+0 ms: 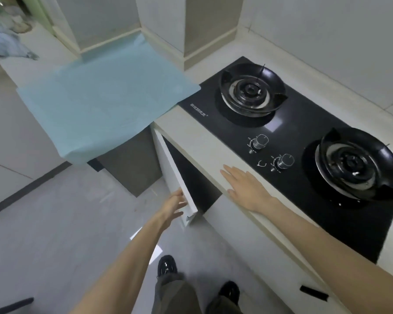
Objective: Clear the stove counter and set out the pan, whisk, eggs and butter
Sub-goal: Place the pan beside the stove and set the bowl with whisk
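A black stove (304, 123) sits in the pale counter (197, 141), on the right side. It has two round burners, one far (251, 91) and one near (354, 164). Two small knobs (260, 141) sit between the burners, close to the front edge.

A big blue sheet (104, 96) covers the lower counter to the left. One corner of it touches the stove's far left corner. Its front edge hangs down over the side. Far off at the top left lies a bunched blue and white cloth (2, 41), too blurry to tell more.

Under the counter, a white cupboard door (175, 175) stands open and sticks out over the grey floor (66, 223). It is dark inside the cupboard. Further right there is a white front with a black handle (313, 293). Two shiny black shoes (167, 266) stand on the floor below.

The hands are apart. The left hand (174, 206) reaches forward with a straight arm and holds the outer edge of the cupboard door near its bottom corner, fingers on the door and thumb below. The right hand (245, 186) lies flat, palm down, on the front strip of the counter, just beside the knobs. Its fingers are straight and close together, pointing along the counter toward the blue sheet. It holds nothing.
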A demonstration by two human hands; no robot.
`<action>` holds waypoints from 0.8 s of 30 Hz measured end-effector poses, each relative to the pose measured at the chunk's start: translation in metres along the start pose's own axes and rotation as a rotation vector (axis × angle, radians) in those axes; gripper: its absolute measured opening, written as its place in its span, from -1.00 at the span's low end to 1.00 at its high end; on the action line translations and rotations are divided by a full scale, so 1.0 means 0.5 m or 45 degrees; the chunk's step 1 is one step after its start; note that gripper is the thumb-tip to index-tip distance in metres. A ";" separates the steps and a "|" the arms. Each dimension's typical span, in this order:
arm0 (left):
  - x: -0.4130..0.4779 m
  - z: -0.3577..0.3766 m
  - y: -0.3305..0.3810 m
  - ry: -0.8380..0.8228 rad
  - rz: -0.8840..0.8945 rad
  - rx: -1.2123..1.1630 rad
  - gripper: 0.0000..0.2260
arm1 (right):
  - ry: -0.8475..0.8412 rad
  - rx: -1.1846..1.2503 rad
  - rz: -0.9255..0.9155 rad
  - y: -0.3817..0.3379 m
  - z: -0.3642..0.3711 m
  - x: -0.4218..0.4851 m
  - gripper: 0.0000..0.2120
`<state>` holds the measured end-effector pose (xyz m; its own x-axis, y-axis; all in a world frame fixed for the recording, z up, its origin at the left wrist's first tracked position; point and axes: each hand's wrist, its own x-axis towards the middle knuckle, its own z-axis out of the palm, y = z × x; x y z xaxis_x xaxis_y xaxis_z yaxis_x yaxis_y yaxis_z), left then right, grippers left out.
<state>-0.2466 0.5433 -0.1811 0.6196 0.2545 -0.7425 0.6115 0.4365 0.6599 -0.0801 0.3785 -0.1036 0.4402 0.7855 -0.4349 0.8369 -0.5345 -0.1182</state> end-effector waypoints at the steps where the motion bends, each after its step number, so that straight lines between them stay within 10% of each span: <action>1: 0.007 0.016 0.008 -0.006 0.002 -0.030 -0.51 | 0.013 0.015 0.009 0.008 0.009 -0.013 -0.42; 24: 0.015 0.181 0.017 0.069 0.039 -0.166 -0.76 | 0.078 0.270 0.099 0.094 0.064 -0.185 -0.49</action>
<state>-0.1924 0.4709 -0.1706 0.6070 0.3142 -0.7300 0.5218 0.5352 0.6643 -0.0920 0.2708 -0.0972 0.5252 0.7532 -0.3959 0.7152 -0.6429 -0.2742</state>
